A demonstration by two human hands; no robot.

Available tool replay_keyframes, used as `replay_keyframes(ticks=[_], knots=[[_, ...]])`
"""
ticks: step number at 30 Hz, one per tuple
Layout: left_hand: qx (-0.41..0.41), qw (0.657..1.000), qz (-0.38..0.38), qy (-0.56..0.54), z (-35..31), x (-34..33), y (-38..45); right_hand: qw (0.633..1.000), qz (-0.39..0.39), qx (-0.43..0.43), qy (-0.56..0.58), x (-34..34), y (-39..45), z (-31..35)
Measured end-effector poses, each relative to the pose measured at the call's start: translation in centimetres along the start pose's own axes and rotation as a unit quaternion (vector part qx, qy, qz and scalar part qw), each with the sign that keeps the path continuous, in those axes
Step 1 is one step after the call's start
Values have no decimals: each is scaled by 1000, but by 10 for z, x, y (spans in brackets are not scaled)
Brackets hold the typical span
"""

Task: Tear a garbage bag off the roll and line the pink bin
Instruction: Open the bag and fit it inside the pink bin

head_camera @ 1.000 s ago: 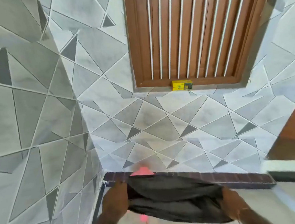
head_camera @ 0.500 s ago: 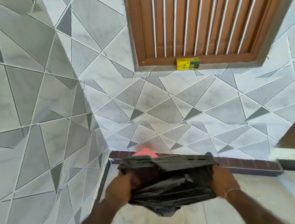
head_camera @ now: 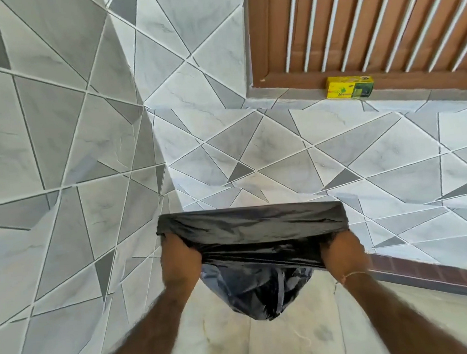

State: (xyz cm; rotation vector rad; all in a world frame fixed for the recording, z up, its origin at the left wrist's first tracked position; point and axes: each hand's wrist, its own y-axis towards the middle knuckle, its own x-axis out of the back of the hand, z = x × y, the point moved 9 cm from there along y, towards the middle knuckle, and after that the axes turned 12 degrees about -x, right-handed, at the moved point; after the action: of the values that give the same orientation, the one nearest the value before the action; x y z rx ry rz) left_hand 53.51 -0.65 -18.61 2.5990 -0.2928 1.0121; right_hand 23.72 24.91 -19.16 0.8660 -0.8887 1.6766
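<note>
A black garbage bag [head_camera: 254,231] is stretched open between both my hands in front of the tiled wall. My left hand [head_camera: 179,260] grips the left side of its mouth, and my right hand [head_camera: 342,255] grips the right side. The bag's closed end [head_camera: 261,294] hangs down, crumpled, between my forearms. The pink bin is out of sight, hidden behind the bag or out of frame. A yellow and green bin-bag box [head_camera: 349,87] sits on the sill below the wooden louvred window.
Grey triangle-patterned tiles cover the wall [head_camera: 58,162] at left and ahead. A brown wooden window frame [head_camera: 289,79] is at the upper right. A dark red tiled ledge [head_camera: 430,276] runs at the lower right above a pale floor [head_camera: 309,344].
Both hands have lifted the bag higher and pulled its mouth wider. The view has tilted, and the pink bin seen behind the bag earlier is no longer visible.
</note>
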Motion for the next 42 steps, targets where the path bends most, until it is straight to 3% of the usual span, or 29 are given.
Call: replay_keyframes(ticks=[2,3,4,6,7,8,11,14,16,18,23,29,32,35,37,39,42], knots=[[-142,981,38,129,-4,-9,25,997,-36,-31,58,-6,6,19],[-208,952,109,196,-4,-22,29,998,-22,-42,39,-18,9,24],[-233,917,206,252,7,-37,33,998,40,-42,-32,-44,9,33],[-174,831,432,304,57,-66,29,970,190,-42,-146,-106,10,34],[-141,791,506,314,77,-71,26,949,235,-27,-209,-125,6,38],[-122,778,533,310,87,-69,31,933,258,-1,-252,-135,2,46],[-68,848,457,258,105,-59,80,941,207,21,-266,-133,10,88],[1,927,329,177,110,-43,121,987,104,-42,-117,-116,30,108],[6,962,250,113,108,-34,140,991,94,-90,-34,-123,41,110],[-10,974,209,88,110,-31,151,991,85,-107,-15,-126,46,118],[-28,980,188,51,109,-31,164,986,75,-138,54,-141,55,140],[-15,982,185,28,135,-42,189,982,110,-140,57,-157,64,158],[-31,962,250,106,136,-51,199,978,174,-112,20,-176,66,164],[-58,860,453,225,138,-71,187,962,263,-75,-17,-203,65,169],[-59,806,526,265,144,-78,183,949,304,-48,-74,-215,64,174],[-57,784,553,277,149,-86,183,943,312,-28,-113,-221,66,181],[-57,779,565,267,152,-100,180,930,336,-20,-149,-236,69,180]])
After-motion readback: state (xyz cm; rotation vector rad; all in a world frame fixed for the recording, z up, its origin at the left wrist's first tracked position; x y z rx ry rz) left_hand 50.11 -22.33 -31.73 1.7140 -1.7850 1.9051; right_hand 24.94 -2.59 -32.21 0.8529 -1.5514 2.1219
